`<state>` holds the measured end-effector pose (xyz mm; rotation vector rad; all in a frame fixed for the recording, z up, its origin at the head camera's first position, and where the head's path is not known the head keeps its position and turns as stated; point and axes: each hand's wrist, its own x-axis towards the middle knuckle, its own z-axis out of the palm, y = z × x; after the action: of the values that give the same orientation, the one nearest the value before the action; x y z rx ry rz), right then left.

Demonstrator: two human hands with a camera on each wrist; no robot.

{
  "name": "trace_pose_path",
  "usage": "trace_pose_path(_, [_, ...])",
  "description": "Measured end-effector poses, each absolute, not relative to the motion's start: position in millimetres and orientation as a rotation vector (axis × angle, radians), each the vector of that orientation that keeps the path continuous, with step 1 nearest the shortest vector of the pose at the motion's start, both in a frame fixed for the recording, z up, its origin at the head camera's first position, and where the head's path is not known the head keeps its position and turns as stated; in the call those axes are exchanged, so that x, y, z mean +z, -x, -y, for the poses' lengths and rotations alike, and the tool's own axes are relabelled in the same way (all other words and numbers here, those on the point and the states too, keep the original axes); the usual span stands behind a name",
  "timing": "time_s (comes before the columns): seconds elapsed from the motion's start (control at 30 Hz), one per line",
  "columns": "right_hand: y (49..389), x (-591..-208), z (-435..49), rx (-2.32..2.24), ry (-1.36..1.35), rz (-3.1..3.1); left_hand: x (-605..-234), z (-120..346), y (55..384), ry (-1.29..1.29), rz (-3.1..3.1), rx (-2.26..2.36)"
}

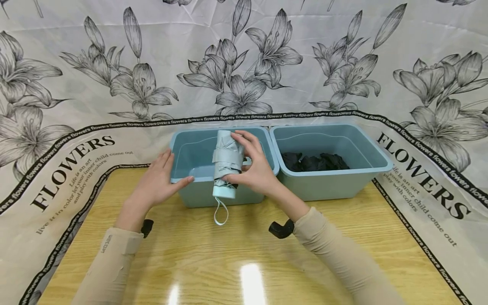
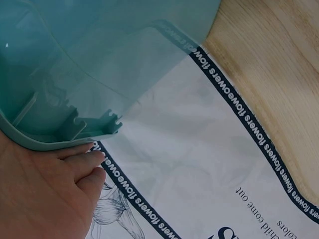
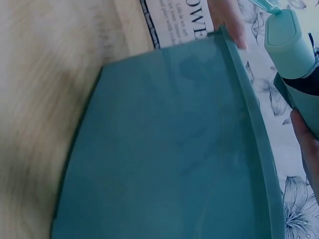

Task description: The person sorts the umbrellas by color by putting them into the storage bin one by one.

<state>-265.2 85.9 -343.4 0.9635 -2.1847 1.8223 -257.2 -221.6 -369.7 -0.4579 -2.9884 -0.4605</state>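
My right hand (image 1: 257, 167) grips a folded light-blue umbrella (image 1: 227, 159) over the left blue-green bin (image 1: 198, 195). The umbrella is tilted, its handle end toward me, and a thin strap loop (image 1: 220, 223) dangles from it in front of the bin. In the right wrist view, the umbrella's handle (image 3: 286, 45) shows at the upper right, beyond the rim. My left hand (image 1: 154, 182) is at that bin's left front corner, fingers extended and thumb along the rim. From the left wrist view, its fingers (image 2: 87, 162) lie right against the outside of the rim.
A second blue-green bin (image 1: 324, 186) stands close on the right, with crumpled black cloth-like items (image 1: 314, 162) inside. Both bins stand on a wooden table (image 1: 206, 254), before a white flower-printed cloth (image 1: 198, 101). Black bits (image 1: 281, 229) show beside both wrists.
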Motion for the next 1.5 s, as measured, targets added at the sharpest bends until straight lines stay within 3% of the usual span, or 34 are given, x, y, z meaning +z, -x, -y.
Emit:
trace_pose_path(0.7, [341.0,-343.5,-66.4,1.636,-0.654,2.483,-372.3,217.4,259.4,0.468,2.999,-0.477])
trace_pose_path(1.5, [367.7,-360.4,-34.0,0.888,-1.142,3.068,-369.6,223.6,259.4,0.452,3.003,-0.475])
